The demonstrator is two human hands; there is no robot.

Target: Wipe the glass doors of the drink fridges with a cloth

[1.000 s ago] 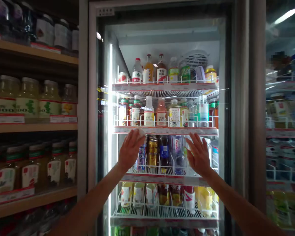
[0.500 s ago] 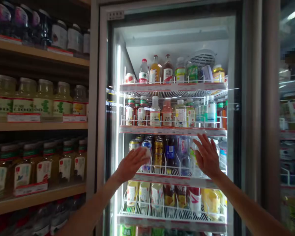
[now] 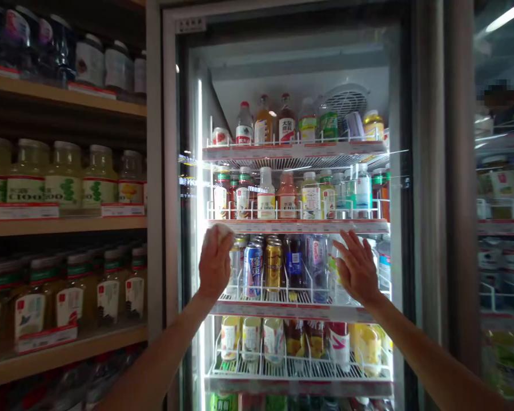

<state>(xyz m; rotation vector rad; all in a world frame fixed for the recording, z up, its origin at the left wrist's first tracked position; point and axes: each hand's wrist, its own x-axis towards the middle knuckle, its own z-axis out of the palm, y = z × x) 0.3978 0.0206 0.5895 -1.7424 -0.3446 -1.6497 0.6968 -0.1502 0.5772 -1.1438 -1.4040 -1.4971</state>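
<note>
My left hand (image 3: 214,265) is pressed against the glass door (image 3: 291,74) of a lit drinks fridge, with a small white wad of cloth (image 3: 221,231) under its fingertips. It lies over the left end of the third rack, just left of a blue can (image 3: 252,268). My right hand (image 3: 357,268) rests flat on the same glass with its fingers spread and nothing in it, over the clear bottles at the right of that rack. Behind the glass, several wire racks (image 3: 295,311) hold bottles and cans.
Wooden shelves (image 3: 64,225) with rows of jars and bottles stand close on the left. The fridge's metal frame (image 3: 428,188) runs down the right, and beyond it is a second glass-door fridge (image 3: 501,228) with reflections.
My left hand with the white wad swept down and right, then back up and left across the glass. My right hand stayed on the glass almost unmoved. The view shifted slightly.
</note>
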